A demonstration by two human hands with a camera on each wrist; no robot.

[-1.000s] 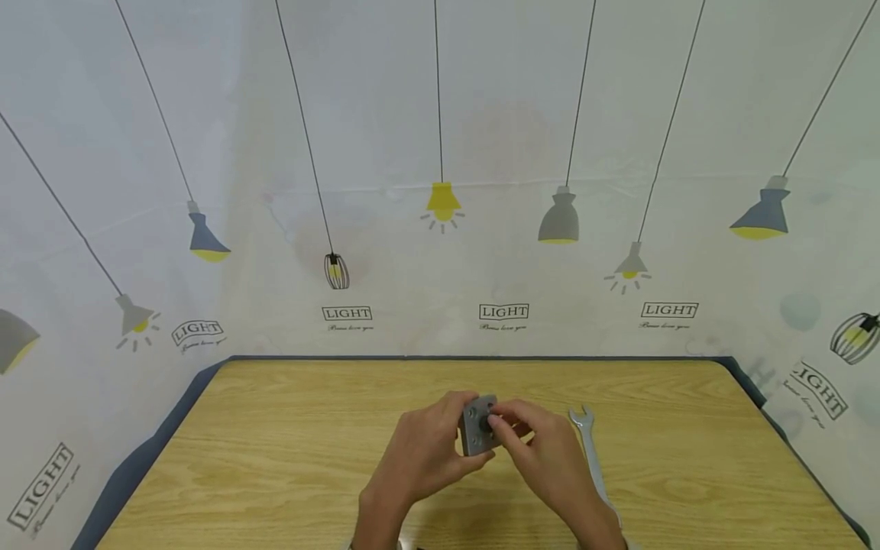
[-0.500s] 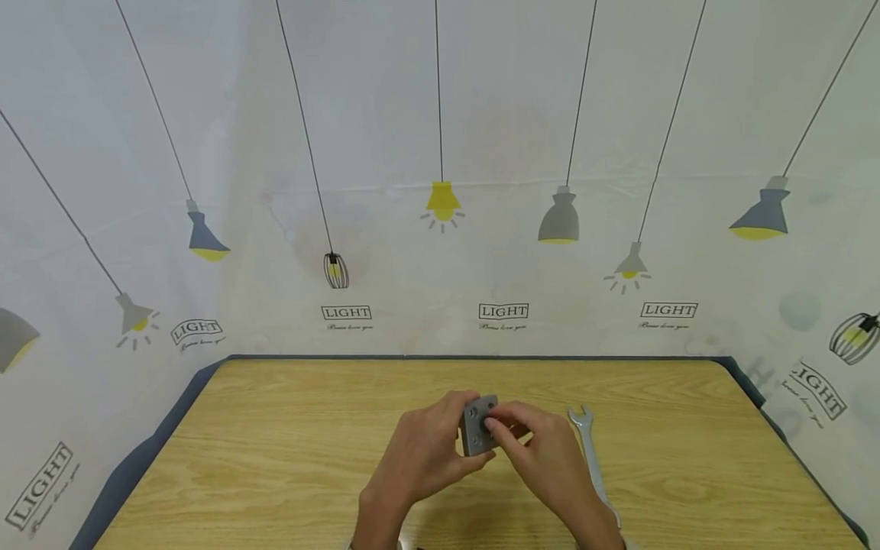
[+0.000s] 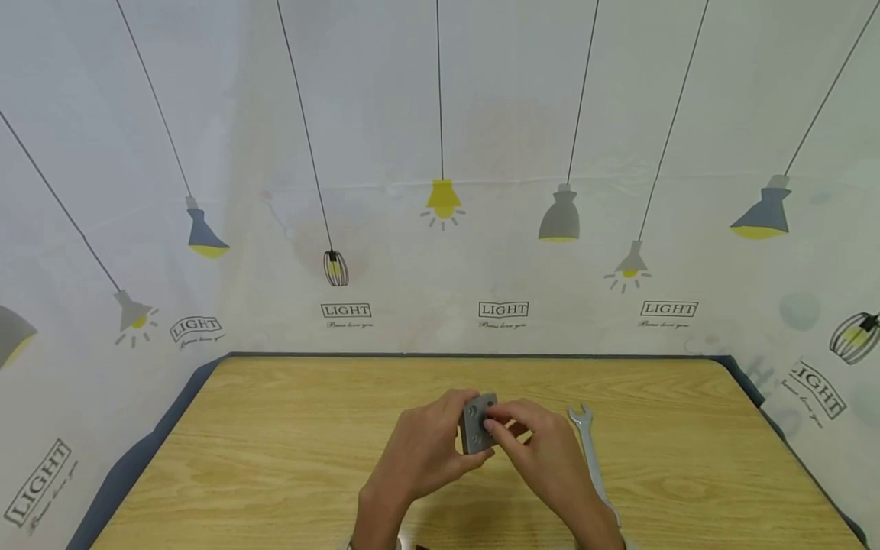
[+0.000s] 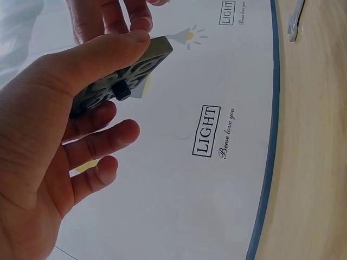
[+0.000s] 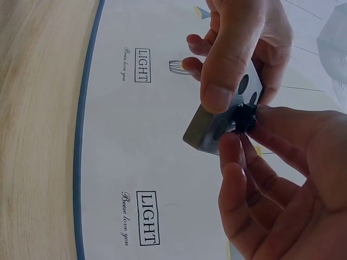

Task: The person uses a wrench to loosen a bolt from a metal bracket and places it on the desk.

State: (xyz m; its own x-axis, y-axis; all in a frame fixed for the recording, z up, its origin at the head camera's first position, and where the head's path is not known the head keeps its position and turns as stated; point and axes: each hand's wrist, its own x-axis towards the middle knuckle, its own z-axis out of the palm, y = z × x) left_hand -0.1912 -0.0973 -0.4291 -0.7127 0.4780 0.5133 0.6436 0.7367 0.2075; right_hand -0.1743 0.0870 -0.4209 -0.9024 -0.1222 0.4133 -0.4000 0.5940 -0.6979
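Observation:
A grey metal plate (image 3: 478, 425) with several round holes is raised over the table in the head view. My left hand (image 3: 429, 439) grips it by the edges, thumb along one side and fingers on the opposite one. A black bolt (image 5: 245, 117) sits in the plate's middle. My right hand (image 3: 539, 447) pinches its black head between thumb and fingertips, which partly cover it. On the plate's other face, in the left wrist view, the bolt's threaded end (image 4: 121, 90) sticks out a short way from a patterned, recessed surface.
An open-ended wrench (image 3: 593, 462) lies on the wooden table (image 3: 289, 443), just right of my right hand. A small dark item (image 3: 422, 547) shows at the bottom edge. Behind the table hangs a white backdrop (image 3: 399, 252) printed with lamps.
The right thumb and fingertips have shifted slightly to the left around the bolt head, covering more of it. The left hand and plate hold nearly still; the wrench has not moved.

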